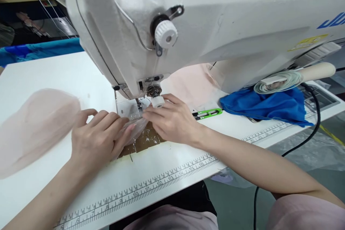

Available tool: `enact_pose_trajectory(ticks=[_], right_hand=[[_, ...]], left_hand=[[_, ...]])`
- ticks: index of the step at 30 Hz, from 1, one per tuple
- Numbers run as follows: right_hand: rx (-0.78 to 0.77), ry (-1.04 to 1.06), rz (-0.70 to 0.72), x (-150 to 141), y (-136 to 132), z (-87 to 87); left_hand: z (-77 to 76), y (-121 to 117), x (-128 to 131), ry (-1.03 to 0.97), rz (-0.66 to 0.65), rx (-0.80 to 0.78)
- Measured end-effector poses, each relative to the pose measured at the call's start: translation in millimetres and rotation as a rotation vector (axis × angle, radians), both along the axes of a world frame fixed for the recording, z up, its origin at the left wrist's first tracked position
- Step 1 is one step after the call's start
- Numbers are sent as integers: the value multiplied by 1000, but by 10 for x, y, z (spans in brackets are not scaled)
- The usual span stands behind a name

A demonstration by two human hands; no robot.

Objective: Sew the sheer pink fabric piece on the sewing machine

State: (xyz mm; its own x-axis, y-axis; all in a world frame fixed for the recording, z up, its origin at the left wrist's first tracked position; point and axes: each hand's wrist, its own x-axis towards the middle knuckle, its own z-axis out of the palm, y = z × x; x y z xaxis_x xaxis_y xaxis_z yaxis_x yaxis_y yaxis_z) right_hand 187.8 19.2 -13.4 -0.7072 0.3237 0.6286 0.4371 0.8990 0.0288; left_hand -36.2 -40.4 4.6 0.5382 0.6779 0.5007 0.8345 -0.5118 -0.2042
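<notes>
A white sewing machine (129,36) stands over the table, its presser foot (139,105) low near the plate. Just in front of the foot, sheer pale pink fabric (134,131) is bunched between my hands. My left hand (98,134) pinches its left part, fingers closed. On the right, my right hand (172,118) holds the fabric's other side with its fingertips together close beside the foot. The exact edge under the fingers is hidden. More sheer pink fabric (40,125) lies to the left.
Green thread snips (208,114) lie right of my right hand, beside blue cloth (266,106). Pale pink fabric (185,84) lies behind the needle area. A printed ruler (151,187) runs along the table's front edge. A black cable (316,115) hangs at the right.
</notes>
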Motion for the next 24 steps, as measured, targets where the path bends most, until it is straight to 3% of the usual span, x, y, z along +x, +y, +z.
enact_pose_trajectory(ticks=[3,9,12,17,21,24], right_hand=[[-63,-76,114,-17,-68,33],[-29,-74,-5,-43,-168,105],[-105,-158,24,-68,-204,83],[-163,-181,-86,-82,-261,92],[-300,-271,-30,-105,-329,144],[-377,-305,-115,-104,-305,144]], left_hand=[[-6,36,-9,-40,-62,-117],[-15,71,-62,-71,-75,-142],[-40,92,-74,-49,-127,-188],[-90,110,-82,-78,-92,-265],[-121,137,-101,-94,-104,-289],[-152,166,-125,-114,-125,-313]])
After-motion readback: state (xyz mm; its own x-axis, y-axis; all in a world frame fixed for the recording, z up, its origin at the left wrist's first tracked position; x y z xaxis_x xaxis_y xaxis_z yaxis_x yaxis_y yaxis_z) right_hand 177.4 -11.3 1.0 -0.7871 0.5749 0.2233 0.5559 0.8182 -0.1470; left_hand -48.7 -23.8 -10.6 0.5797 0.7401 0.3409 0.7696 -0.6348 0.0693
